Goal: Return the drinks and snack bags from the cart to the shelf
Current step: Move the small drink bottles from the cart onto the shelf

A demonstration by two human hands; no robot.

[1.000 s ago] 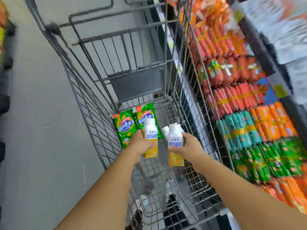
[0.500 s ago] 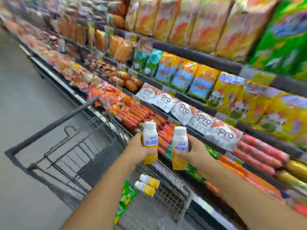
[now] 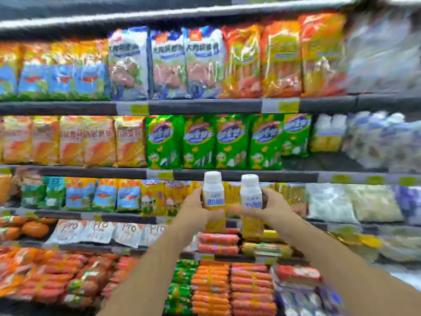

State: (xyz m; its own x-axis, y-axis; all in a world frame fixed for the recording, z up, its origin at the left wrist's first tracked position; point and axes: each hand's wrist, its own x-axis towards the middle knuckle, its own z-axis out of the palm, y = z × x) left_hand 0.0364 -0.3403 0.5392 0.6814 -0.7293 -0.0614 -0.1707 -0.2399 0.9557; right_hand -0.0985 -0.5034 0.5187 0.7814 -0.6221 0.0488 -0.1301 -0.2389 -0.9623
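**Two drink bottles held up before the snack shelves**

The person's left hand (image 3: pixel 196 213) grips one drink bottle (image 3: pixel 213 199) around its middle, fingers curled over the label. The right hand (image 3: pixel 271 209) grips a second drink bottle (image 3: pixel 251 204) the same way. Both bottles stand upright, just beside each other, white caps on top and yellow bases below the hands. They are held in front of the shelf (image 3: pixel 227 174), just below its dark front edge. On that shelf stands a row of green snack bags (image 3: pixel 214 141). The picture is motion-blurred, so the printing on the labels probably cannot be read reliably. Lower down lie red and orange sausage packs (image 3: pixel 230 286).
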